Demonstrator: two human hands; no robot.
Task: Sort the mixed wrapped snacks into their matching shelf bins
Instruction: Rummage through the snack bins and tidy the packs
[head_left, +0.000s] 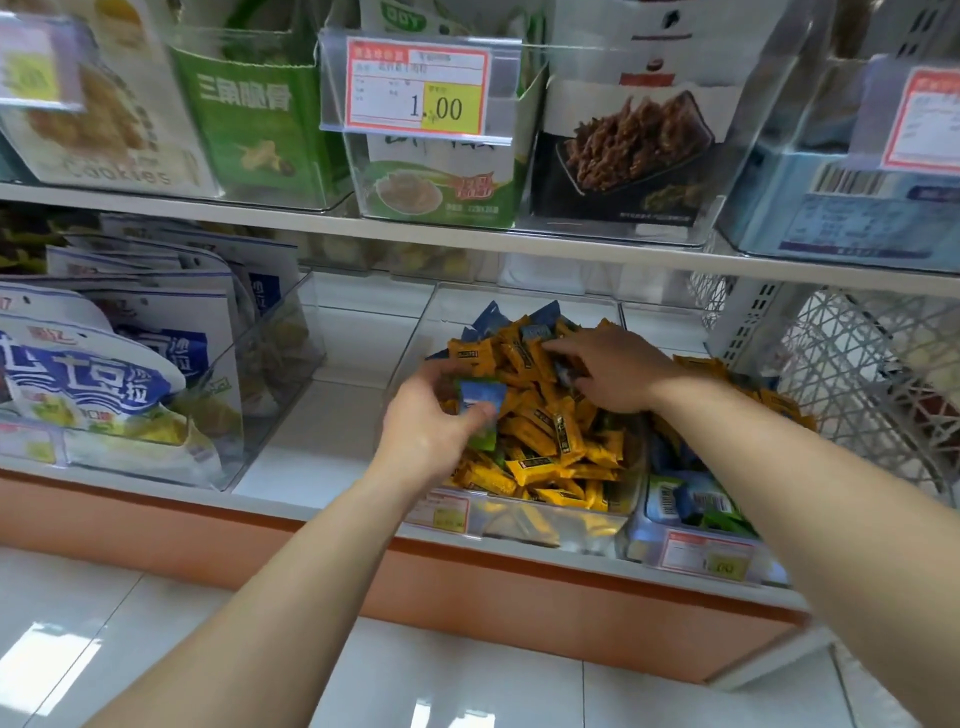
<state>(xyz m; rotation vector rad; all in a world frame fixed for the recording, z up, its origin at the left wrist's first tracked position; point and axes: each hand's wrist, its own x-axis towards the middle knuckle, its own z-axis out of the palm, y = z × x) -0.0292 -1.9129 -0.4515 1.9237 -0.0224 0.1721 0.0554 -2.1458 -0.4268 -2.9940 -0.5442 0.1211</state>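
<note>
A clear bin (550, 525) on the lower shelf is heaped with several yellow wrapped snacks (545, 441); a few blue ones (488, 317) poke out at the back. My left hand (431, 421) holds a small bunch of blue and green snacks (483, 410) over the bin's left side. My right hand (613, 369) lies on the pile's far right, fingers spread among the yellow wrappers and touching a blue one (537, 332). To the right, a second clear bin (649, 540) holds blue and green snacks (696, 504), partly hidden by my right forearm.
Big white-and-blue snack bags (104, 374) fill a clear bin at the left. A bare shelf strip (322, 431) lies between that bin and the yellow one. A white lattice basket (857, 374) stands at the right. The upper shelf carries boxed snacks and a price tag (421, 85).
</note>
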